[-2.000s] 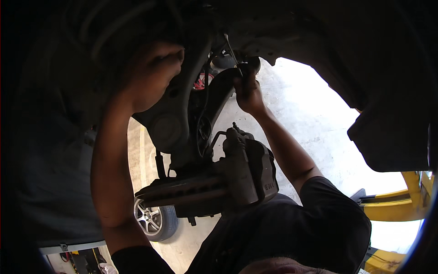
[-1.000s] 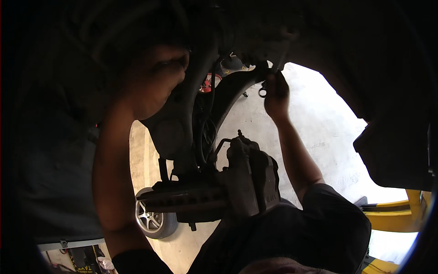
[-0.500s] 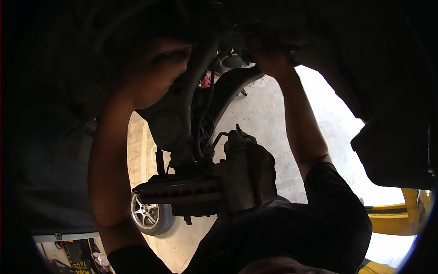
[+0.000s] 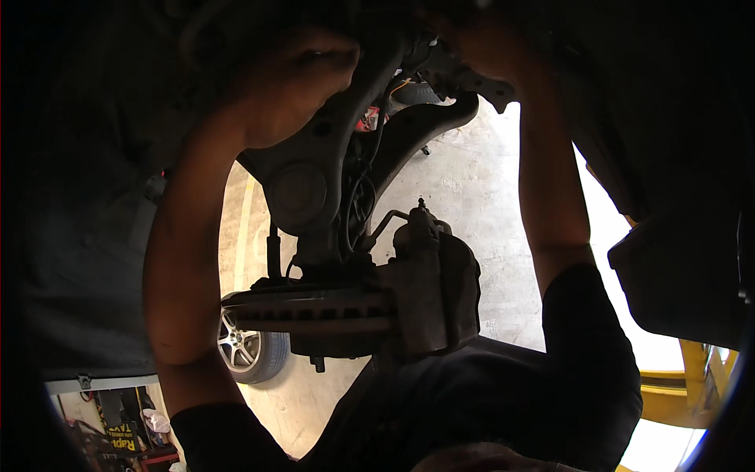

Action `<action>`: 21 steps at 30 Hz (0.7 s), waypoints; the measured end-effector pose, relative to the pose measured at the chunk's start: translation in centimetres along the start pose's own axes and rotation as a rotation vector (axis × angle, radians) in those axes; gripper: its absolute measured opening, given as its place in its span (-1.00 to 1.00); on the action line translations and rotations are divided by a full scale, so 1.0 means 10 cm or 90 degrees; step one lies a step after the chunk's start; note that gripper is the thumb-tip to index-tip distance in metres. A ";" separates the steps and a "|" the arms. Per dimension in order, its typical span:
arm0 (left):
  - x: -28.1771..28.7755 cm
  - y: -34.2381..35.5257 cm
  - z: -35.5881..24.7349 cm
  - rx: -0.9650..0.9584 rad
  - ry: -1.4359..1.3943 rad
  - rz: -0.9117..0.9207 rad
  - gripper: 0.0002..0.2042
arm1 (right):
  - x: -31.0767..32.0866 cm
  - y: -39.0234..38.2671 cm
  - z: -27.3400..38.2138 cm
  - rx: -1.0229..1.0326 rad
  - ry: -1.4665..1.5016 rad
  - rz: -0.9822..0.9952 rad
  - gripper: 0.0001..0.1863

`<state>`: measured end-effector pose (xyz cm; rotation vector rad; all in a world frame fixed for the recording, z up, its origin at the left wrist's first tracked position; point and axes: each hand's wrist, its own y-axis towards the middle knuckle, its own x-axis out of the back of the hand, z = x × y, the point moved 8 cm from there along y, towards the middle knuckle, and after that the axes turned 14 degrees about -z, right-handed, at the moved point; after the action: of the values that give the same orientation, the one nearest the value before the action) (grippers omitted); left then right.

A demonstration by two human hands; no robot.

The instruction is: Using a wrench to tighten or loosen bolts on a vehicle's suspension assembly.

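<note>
My left hand [image 4: 303, 82] is raised beside the dark curved suspension arm [image 4: 314, 181], fingers curled around something I cannot make out in the shadow. My right hand [image 4: 487, 43] reaches high into the dark underbody beside a metal bracket [image 4: 491, 88]; its fingers and anything in them are lost in shadow. Below both hands hang the brake disc [image 4: 314, 315] and caliper [image 4: 436, 291], with a thin black cable [image 4: 381, 126] running down along the arm. A second curved arm [image 4: 425, 118] shows behind them.
The dark wheel well liner [image 4: 668, 267] curves down at the right. A loose wheel [image 4: 263, 358] lies on the concrete floor [image 4: 464, 181]. A yellow lift [image 4: 668, 385] stands at the lower right. Assorted items [image 4: 118, 425], including a red-framed piece, sit at the lower left.
My right hand, earlier holding a ringed tool lower down, has moved up and inward into the shadow. My left hand and arm sit higher in the picture, as do the brake parts.
</note>
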<state>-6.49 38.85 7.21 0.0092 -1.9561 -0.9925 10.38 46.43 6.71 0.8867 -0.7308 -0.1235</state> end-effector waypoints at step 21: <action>-0.09 0.01 -0.01 0.062 -0.059 0.028 -0.67 | -1.18 -1.20 -0.68 -0.245 0.895 -0.023 -0.65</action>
<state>-5.86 39.14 6.68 -0.0258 -2.0782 -0.8818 8.07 47.78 -11.26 0.4284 0.6123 0.3110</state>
